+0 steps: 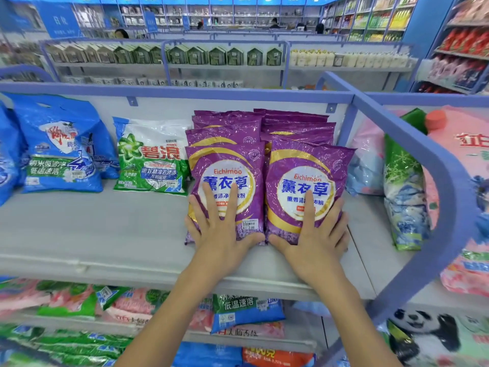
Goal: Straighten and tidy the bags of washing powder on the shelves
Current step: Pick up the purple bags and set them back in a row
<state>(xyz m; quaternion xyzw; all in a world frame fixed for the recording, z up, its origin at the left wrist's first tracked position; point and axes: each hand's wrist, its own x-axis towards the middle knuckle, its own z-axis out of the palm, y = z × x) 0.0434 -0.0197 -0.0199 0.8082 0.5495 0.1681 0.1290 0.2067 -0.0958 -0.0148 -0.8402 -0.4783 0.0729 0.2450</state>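
Flatly, left hand [221, 230] on left purple bag [225, 165], right hand [313, 235] on right bag [308, 165]

Near on the shelf [105, 229], two purple bags [225, 160] stand side by side. Perhaps three more lie behind each, though the far ones overlap too much to be sure. Left of them is one green-and-white bag [150, 157], and far left are three blue bags [60, 144].

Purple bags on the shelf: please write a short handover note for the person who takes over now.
Left hand: open, flat on the left front purple bag.
Right hand: open, flat on the right front purple bag.
Done: purple bags stand in two rows, fronts side by side.
To do: the green-and-white bag and the blue bags lean loosely; lower shelf bags look jumbled.
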